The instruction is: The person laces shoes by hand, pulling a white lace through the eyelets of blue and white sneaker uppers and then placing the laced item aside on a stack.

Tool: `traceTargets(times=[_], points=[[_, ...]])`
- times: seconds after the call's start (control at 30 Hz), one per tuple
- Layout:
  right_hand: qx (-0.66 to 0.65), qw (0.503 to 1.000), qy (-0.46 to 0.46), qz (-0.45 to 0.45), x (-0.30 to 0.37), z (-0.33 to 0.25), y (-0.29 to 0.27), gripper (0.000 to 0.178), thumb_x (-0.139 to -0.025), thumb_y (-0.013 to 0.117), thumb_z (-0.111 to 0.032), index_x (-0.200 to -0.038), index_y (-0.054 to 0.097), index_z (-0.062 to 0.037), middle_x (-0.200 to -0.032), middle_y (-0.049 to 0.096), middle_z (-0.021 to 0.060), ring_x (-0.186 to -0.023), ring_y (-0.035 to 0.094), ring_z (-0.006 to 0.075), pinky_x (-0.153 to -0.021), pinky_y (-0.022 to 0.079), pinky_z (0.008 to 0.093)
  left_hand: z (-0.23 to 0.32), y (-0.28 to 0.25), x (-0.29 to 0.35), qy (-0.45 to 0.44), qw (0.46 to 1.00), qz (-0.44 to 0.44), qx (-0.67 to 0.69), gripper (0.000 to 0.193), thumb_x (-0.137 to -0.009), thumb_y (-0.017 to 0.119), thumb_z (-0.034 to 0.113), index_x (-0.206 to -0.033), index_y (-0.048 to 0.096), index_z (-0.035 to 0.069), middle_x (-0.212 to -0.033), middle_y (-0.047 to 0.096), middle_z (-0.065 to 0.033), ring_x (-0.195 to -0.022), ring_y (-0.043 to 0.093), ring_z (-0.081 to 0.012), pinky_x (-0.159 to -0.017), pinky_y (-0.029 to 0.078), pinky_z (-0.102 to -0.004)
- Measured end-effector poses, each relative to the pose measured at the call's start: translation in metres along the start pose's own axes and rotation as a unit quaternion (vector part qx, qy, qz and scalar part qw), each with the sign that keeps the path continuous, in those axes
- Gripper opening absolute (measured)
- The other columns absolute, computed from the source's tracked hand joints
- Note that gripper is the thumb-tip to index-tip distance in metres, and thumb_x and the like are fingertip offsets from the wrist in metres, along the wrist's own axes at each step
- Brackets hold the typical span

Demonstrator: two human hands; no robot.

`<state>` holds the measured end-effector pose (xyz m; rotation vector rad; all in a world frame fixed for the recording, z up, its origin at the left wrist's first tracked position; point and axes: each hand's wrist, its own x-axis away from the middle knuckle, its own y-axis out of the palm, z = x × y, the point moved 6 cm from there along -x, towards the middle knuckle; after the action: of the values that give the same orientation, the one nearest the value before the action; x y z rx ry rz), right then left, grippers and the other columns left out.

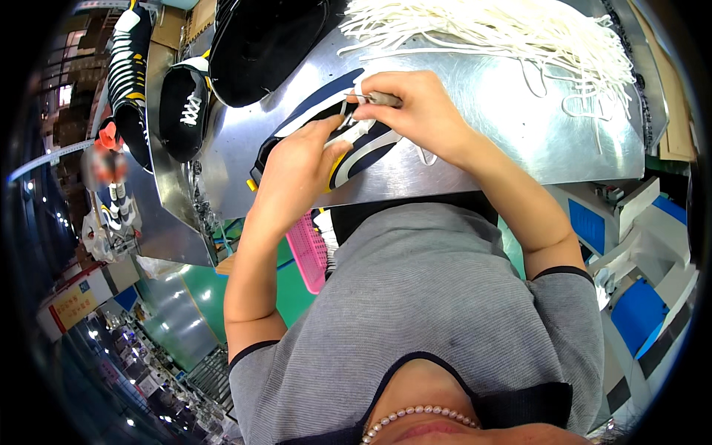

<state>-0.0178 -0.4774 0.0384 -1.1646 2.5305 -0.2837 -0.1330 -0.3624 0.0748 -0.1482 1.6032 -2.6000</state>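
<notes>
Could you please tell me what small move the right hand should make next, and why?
I would probably ease the right hand back gently, drawing the white lace with the thin-tipped tool: its metal tip sits close beside the lacing, and the left hand steadies the shoe. Whether the lace is hooked is unclear.

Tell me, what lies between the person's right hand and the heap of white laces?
The head view shows only a strip of bare metal tabletop between the right hand and the heap of white laces.
</notes>
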Motion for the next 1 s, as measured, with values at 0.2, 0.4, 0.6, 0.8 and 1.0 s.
traceTargets(times=[0.2,0.4,0.6,0.8,1.0], points=[[0.046,0.997,-0.064,0.024,-0.01,0.017,0.01,0.018,-0.083,0.076,-0.014,-0.099,0.071,-0.0069,-0.087,0.071,0.0069,-0.065,0.064,0.0203,-0.06,0.049,0.0305,0.005,0.009,-0.026,-0.068,0.998,-0.001,0.008,0.025,-0.093,0.065,0.028,-0.097,0.071,0.004,-0.075,0.067,-0.0178,-0.07,0.065,-0.0371,-0.065,0.05,-0.0441],[0.028,0.999,-0.009,0.028,-0.006,0.024,0.009,0.027,-0.082,0.075,-0.021,-0.105,0.067,-0.0081,-0.084,0.069,0.0087,-0.075,0.066,0.0261,-0.067,0.051,0.0349,-0.01,0.023,-0.029,-0.122,0.992,0.006,0.018,0.023,-0.091,0.067,0.029,-0.09,0.071,0.007,-0.066,0.064,-0.0119,-0.06,0.062,-0.0323,-0.058,0.047,-0.0403],[0.004,0.997,0.05,0.054,0.028,0.018,-0.006,0.029,-0.094,0.068,-0.019,-0.115,0.058,-0.0019,-0.094,0.072,0.0148,-0.083,0.07,0.0277,-0.076,0.053,0.0332,-0.018,0.027,-0.029,-0.131,0.989,0.013,0.073,0.02,-0.087,0.068,0.027,-0.089,0.073,0.008,-0.07,0.07,-0.0049,-0.062,0.067,-0.0206,-0.059,0.049,-0.0317],[-0.014,0.995,0.1,0.006,0.05,0.016,0.005,0.021,-0.092,0.066,-0.018,-0.102,0.056,-0.0019,-0.085,0.069,0.0182,-0.078,0.068,0.0377,-0.07,0.053,0.044,-0.019,0.026,-0.028,-0.143,0.986,0.02,0.083,0.02,-0.086,0.069,0.028,-0.087,0.073,0.008,-0.072,0.072,-0.0037,-0.064,0.068,-0.0182,-0.062,0.05,-0.0301],[0.035,0.99,0.13,-0.029,0.048,0.022,0.011,0.019,-0.092,0.065,-0.021,-0.1,0.058,-0.0043,-0.081,0.069,0.0158,-0.076,0.068,0.0367,-0.069,0.052,0.045,-0.018,0.026,-0.028,-0.148,0.985,0.019,0.091,0.019,-0.087,0.069,0.026,-0.086,0.072,0.007,-0.07,0.071,-0.0054,-0.063,0.068,-0.0185,-0.062,0.05,-0.0304]])
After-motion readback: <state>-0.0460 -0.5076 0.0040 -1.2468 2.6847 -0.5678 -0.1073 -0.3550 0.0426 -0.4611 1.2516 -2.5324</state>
